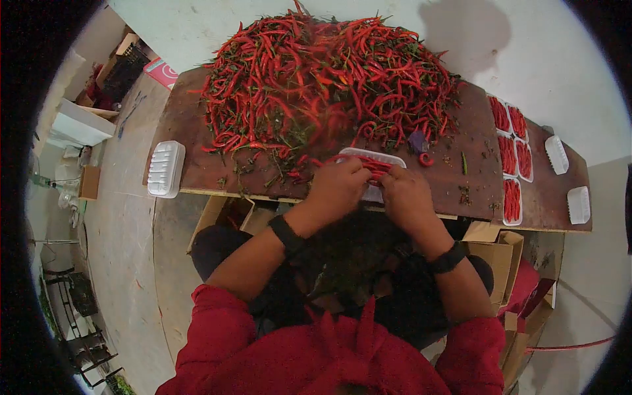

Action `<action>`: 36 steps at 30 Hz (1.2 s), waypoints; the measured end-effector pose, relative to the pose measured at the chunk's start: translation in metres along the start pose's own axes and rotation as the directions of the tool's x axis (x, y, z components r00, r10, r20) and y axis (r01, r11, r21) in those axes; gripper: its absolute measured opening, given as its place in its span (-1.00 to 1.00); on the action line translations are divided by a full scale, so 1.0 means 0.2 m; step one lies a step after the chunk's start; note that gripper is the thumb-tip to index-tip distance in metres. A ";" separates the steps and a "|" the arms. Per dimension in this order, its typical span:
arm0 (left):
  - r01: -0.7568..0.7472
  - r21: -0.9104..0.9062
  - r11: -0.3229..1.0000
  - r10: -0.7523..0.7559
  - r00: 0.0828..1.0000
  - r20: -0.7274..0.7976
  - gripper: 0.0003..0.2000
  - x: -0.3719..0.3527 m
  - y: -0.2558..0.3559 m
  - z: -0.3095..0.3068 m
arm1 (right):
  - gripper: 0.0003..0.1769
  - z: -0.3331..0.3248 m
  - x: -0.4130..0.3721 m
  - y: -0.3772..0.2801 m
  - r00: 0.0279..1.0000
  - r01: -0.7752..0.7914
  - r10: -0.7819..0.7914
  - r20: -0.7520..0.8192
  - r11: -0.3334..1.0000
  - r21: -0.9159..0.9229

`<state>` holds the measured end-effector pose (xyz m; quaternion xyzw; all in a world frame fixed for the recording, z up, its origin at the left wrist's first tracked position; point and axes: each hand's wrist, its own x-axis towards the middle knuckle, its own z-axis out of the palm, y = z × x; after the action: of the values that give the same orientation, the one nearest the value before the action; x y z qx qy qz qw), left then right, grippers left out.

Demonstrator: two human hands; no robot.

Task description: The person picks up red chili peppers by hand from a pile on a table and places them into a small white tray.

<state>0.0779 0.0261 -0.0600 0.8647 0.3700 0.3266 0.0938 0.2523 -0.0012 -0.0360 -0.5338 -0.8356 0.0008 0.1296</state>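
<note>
A white plastic tray (373, 195) sits at the table's front edge, right before me, with red chili peppers (376, 166) lying lengthwise in it. My left hand (339, 187) is over the tray's left end, its fingers closed on chili peppers whose ends stick out to the left. At the right end, my right hand (408, 196) has its fingers bent and pinched on the chili peppers' tips. The hands partly cover the tray. Behind it rises a large heap of red chili peppers (263, 85) with green stems, some of them reaching close to the tray.
Several filled trays (507, 155) stand at the right of the brown table (477, 108). Farther right are two white trays (557, 155) (579, 205). A stack of white trays (166, 170) stands at the left edge. Cardboard boxes (490, 263) are below the table.
</note>
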 end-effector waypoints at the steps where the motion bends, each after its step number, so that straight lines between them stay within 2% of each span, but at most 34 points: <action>1: 0.000 -0.001 1.000 0.000 1.000 0.002 -0.92 0.00 0.00 0.00 | -0.92 -0.01 0.00 0.00 1.000 -0.002 0.002 0.001 1.000 0.001; 4: -0.050 0.012 0.999 0.050 0.998 -0.034 -0.94 0.02 0.00 0.01 | -0.90 -0.03 0.01 0.00 0.997 -0.054 0.053 0.052 0.998 0.017; 6: -0.033 0.031 0.999 0.033 0.999 -0.007 -0.95 0.02 0.01 0.00 | -0.87 -0.04 0.01 0.01 0.982 -0.178 0.168 0.091 0.977 0.115; 12: -0.025 0.051 0.998 0.024 0.999 0.031 -0.96 0.02 0.02 0.01 | -0.85 -0.06 0.01 0.04 0.971 -0.190 0.172 0.165 0.977 0.101; 19: -0.033 0.049 0.998 0.033 0.999 -0.002 -0.94 0.02 0.02 0.01 | -0.85 0.01 -0.01 0.06 0.980 -0.158 0.152 0.130 0.987 0.030; 22: -0.009 0.054 0.999 0.007 0.999 0.033 -0.94 0.02 0.02 -0.01 | -0.84 0.01 0.00 0.05 0.972 -0.176 0.168 0.165 0.984 0.032; 24: 0.062 0.088 0.994 -0.081 0.970 0.227 -0.79 0.02 0.02 -0.02 | -0.83 0.00 0.00 0.04 0.973 -0.171 0.169 0.157 0.985 -0.002; 33: 0.077 0.073 0.994 -0.085 0.990 0.111 -0.77 0.04 0.05 -0.05 | -0.79 -0.01 0.00 0.05 0.973 -0.152 0.151 0.173 0.988 -0.009; 36: 0.088 0.094 0.992 -0.101 0.984 0.145 -0.82 0.04 0.03 -0.04 | -0.79 -0.01 0.00 0.05 0.975 -0.150 0.148 0.164 0.989 -0.001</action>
<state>0.0805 0.0265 -0.0466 0.8715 0.4163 0.2397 0.0988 0.2610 0.0029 -0.0343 -0.5923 -0.8011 0.0587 0.0632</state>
